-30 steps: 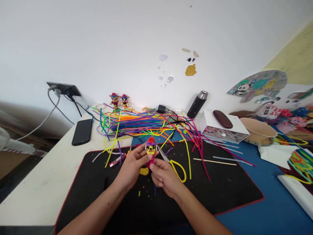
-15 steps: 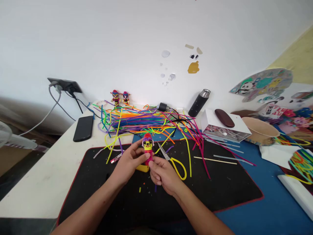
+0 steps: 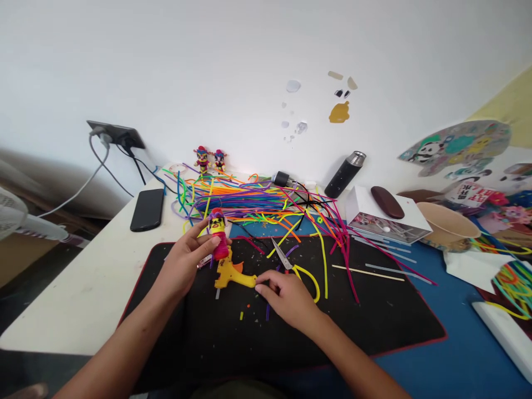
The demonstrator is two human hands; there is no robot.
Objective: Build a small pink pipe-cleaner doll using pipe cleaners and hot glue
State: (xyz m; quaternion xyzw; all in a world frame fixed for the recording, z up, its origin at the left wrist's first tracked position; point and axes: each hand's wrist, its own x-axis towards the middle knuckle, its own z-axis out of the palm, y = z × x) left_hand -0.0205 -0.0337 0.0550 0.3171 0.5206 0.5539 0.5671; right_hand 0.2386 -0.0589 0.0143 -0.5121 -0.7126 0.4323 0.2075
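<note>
My left hand is closed around a small figure made of fuzzy pipe cleaners, with a red top, a yellow face and a magenta body. It is held upright above the mat. Just below it a yellow hot glue gun with an orange trigger lies on its side. At the end of its handle, the thumb and index finger of my right hand come together in a light pinch. Scissors with yellow-wrapped handles lie beyond my right hand. The figure's lower end meets the gun's outline; I cannot tell if they touch.
Behind the black mat spreads a heap of coloured pipe cleaners. Two finished figures stand by the wall. A phone lies left; a black flask, a white box and a bowl stand right.
My left hand has carried the figure left and slightly up. My right hand has let go of the figure and moved to the glue gun's handle, which is now uncovered.
</note>
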